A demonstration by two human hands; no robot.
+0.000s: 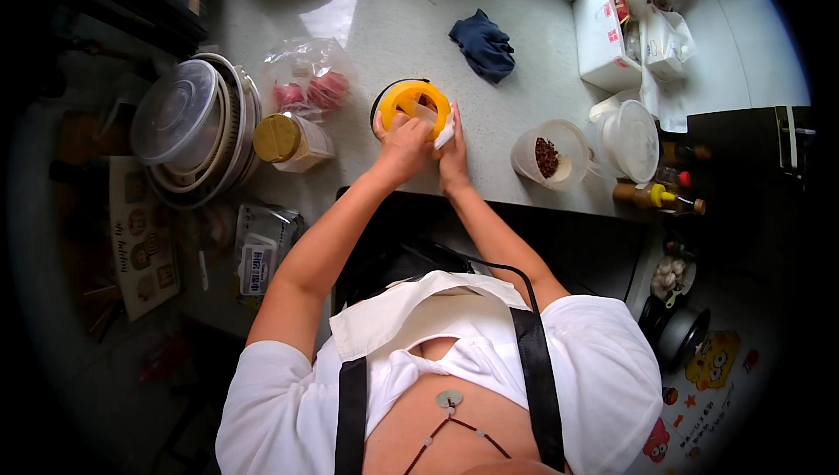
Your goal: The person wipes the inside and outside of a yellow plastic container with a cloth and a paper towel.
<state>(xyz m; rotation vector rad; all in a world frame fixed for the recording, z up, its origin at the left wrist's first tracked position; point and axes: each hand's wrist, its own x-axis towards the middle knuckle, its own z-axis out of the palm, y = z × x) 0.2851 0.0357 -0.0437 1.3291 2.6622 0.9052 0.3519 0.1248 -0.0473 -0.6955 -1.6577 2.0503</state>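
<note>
Packages around the yellow-lidded jar (pixel 412 106)

White and red carton (pixel 599 35) far right of it; clear bag of pink items (pixel 308 80) just left; flat labelled pouch (pixel 259 256) lower left.

Sunlit, probably stone countertop (pixel 393 3)

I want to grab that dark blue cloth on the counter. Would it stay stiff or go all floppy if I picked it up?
Probably floppy: the dark blue crumpled cloth lies in soft folds on the pale grey counter, so it would likely droop from your grip. It looks light and seems unlikely to roll or break.
</note>
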